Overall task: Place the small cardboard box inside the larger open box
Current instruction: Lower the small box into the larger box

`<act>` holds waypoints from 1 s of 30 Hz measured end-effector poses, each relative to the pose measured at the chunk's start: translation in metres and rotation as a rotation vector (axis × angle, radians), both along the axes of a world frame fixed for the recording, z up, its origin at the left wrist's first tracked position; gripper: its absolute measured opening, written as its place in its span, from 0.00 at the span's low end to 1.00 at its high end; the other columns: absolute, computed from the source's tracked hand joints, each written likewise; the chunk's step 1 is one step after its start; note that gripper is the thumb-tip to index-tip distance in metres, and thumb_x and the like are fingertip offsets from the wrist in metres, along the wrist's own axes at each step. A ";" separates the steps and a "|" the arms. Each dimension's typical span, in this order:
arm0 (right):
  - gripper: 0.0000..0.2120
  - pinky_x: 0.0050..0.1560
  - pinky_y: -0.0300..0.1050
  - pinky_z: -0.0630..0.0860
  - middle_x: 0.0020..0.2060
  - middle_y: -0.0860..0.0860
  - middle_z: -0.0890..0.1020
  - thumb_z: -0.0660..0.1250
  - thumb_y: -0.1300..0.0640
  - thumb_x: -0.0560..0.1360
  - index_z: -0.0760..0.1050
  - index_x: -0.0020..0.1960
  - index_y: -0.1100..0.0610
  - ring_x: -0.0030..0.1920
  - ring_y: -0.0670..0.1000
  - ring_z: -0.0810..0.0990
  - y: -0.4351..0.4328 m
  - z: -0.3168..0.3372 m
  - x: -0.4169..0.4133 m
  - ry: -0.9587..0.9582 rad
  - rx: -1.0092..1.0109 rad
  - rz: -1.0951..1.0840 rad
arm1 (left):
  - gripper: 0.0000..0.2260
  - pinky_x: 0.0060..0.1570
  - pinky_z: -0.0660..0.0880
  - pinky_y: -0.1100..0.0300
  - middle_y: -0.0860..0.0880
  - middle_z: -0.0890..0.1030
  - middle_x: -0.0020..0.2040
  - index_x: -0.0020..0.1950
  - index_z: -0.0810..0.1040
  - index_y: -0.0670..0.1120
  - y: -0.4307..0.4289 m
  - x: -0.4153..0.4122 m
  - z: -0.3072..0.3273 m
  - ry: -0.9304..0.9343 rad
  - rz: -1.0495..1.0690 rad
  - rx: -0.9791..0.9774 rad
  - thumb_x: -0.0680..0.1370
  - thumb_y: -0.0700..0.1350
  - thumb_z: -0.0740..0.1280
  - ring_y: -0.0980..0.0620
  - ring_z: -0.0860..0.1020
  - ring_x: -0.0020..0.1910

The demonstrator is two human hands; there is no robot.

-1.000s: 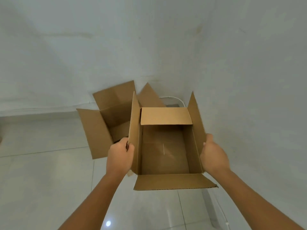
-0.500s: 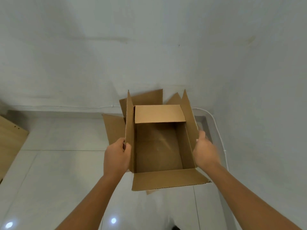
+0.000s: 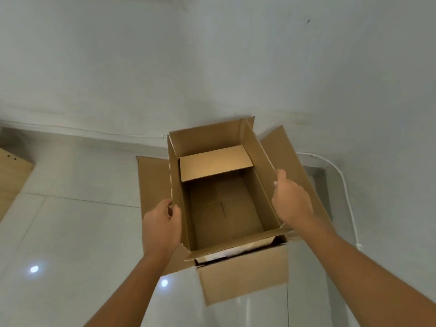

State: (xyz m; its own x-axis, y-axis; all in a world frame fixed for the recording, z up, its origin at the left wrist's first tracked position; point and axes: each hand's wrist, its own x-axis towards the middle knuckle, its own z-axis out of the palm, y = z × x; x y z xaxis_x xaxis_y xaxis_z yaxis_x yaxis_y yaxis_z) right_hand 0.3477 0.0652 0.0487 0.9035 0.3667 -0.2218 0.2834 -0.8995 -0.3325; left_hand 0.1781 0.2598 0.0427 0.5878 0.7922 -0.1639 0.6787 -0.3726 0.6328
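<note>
The small cardboard box is open-topped and empty, its far flap folded inward and its side flaps upright. My left hand grips its left flap edge, and my right hand presses its right flap. The small box sits between the spread flaps of the larger open box on the floor. The larger box's left, back and right flaps show around the small box, and a front panel shows below it. How deep the small box sits is hidden.
White walls meet in a corner right behind the boxes. A white cable runs along the wall foot on the right. A wooden board leans at the far left. The floor is glossy white tile.
Both hands carried the small box from beside the larger box to directly over it and lowered it between the flaps. The larger box is now mostly hidden behind it.
</note>
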 end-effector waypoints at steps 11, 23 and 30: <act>0.19 0.32 0.48 0.76 0.32 0.50 0.77 0.59 0.63 0.79 0.61 0.68 0.58 0.31 0.51 0.79 0.012 -0.101 0.016 0.060 -0.047 -0.048 | 0.12 0.33 0.70 0.65 0.52 0.76 0.34 0.62 0.74 0.42 0.011 0.016 -0.086 0.089 -0.045 -0.077 0.81 0.43 0.59 0.57 0.75 0.32; 0.20 0.37 0.49 0.73 0.49 0.56 0.81 0.54 0.60 0.81 0.57 0.72 0.55 0.40 0.55 0.79 0.012 -0.194 -0.003 0.096 -0.015 -0.094 | 0.18 0.52 0.79 0.49 0.40 0.82 0.57 0.72 0.67 0.44 0.001 0.018 -0.156 0.262 -0.061 -0.183 0.82 0.44 0.57 0.42 0.81 0.51; 0.25 0.47 0.55 0.79 0.60 0.54 0.77 0.54 0.59 0.81 0.51 0.74 0.46 0.47 0.54 0.79 0.013 -0.201 0.000 0.241 0.134 -0.039 | 0.25 0.62 0.77 0.47 0.42 0.78 0.64 0.77 0.55 0.51 -0.009 0.021 -0.163 0.248 -0.156 -0.260 0.81 0.42 0.59 0.43 0.79 0.58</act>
